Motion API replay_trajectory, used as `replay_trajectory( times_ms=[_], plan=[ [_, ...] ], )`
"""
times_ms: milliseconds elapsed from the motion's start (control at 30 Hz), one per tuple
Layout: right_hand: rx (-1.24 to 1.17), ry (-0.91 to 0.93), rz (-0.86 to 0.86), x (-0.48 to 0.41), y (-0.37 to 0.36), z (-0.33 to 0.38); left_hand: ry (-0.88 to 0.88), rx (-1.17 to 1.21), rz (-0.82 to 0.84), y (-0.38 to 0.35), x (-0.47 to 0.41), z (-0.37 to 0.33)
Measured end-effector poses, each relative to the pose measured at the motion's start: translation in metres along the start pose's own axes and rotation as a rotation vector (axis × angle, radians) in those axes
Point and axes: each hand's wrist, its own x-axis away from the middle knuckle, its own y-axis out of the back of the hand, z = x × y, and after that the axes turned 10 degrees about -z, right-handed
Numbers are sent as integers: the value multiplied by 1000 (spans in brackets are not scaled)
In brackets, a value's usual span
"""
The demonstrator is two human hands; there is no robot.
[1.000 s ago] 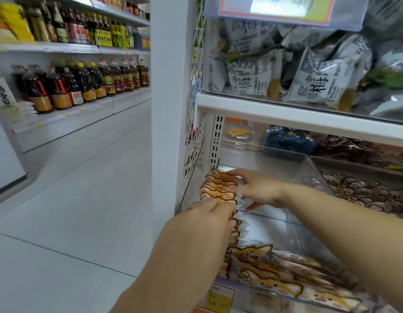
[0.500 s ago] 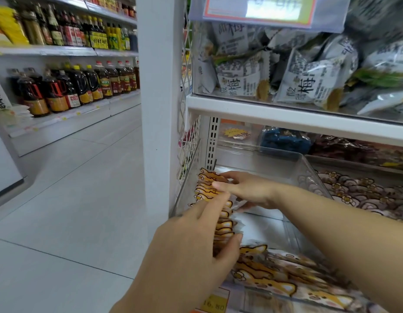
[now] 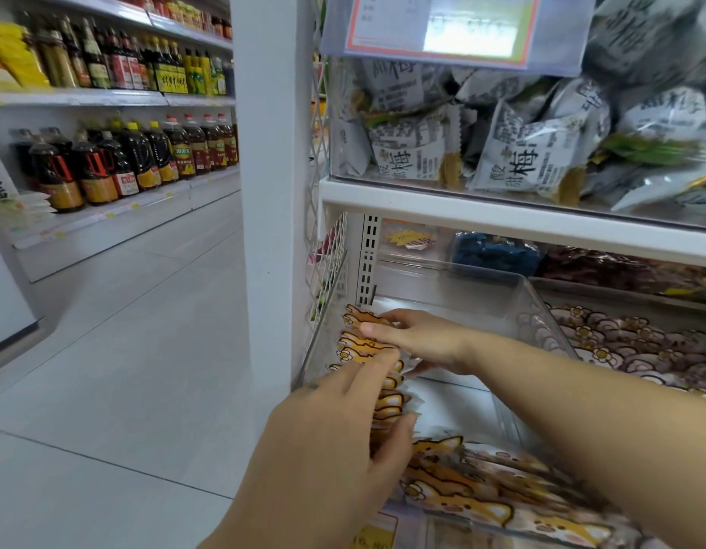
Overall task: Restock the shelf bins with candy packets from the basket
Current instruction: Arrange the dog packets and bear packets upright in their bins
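Two tiers of a white shelf unit (image 3: pixel 502 210) are shown beside a white pillar (image 3: pixel 272 192) and a pale tiled floor (image 3: pixel 125 350). Across the aisle, dark bottles (image 3: pixel 137 156) are lined up on another shelf. On the upper tier, grey-and-white snack bags (image 3: pixel 525 160) are piled behind a clear front. On the lower tier a clear bin (image 3: pixel 535 307) is set at the left end, next to pink-patterned packets (image 3: pixel 628 342). Orange animal-patterned candy packets (image 3: pixel 367 344) are stood on edge in a row along the clear bin's left wall, and flat packets (image 3: pixel 462 481) of the same print are laid at its front. The near part of the row is gripped by the left hand (image 3: pixel 335 441), fingers curved over the tops and thumb pressed against the side. The far part is touched by the right hand (image 3: pixel 422 338), reached in from the right, its fingers straight and held together on the packets. A yellow price tag (image 3: pixel 377 536) is partly seen at the bin's front edge.
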Motion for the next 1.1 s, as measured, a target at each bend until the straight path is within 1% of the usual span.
replay_trajectory(
  times_ms=[67, 133, 267, 300, 367, 433, 533, 600, 667, 700, 767, 867, 900, 967, 1033, 1100],
  plan=[
    [22, 2, -8, 5, 1, 5, -6, -17, 4, -1, 1, 1],
    [84, 42, -21, 19, 4, 14, -14, -42, 29, -1, 0, 2],
    [339, 238, -142, 68, 13, 34, 27, -45, 119, 9, -2, -4],
    [360, 303, -152, 87, 14, 39, 23, -59, 125, 12, -2, -6],
    [337, 425, -162, 130, 20, 46, -5, -96, 123, 25, -2, -17],
    [321, 507, -206, 181, 29, 51, -40, -123, 109, 45, 1, -35],
    [277, 559, -321, 256, 33, 34, -85, -125, 97, 71, 25, -62],
    [164, 535, -345, 302, 26, 4, -76, -81, 111, 80, 57, -80],
    [147, 471, -316, 341, 8, -42, -32, -54, 209, 74, 102, -98],
    [177, 412, -276, 355, -2, -66, 1, -64, 309, 68, 122, -107],
    [251, 243, -173, 371, -25, -116, 56, -126, 575, 46, 160, -117],
    [265, 11, -56, 370, -53, -189, 61, -220, 958, 4, 212, -109],
    [264, -52, -19, 368, -61, -212, 78, -242, 1063, -9, 230, -101],
    [330, -141, 75, 364, -74, -255, 125, -283, 1220, -26, 259, -82],
    [443, -200, 197, 358, -89, -289, 233, -293, 1295, -35, 275, -69],
    [493, -246, 282, 346, -105, -311, 333, -281, 1298, -42, 280, -61]
  ],
)
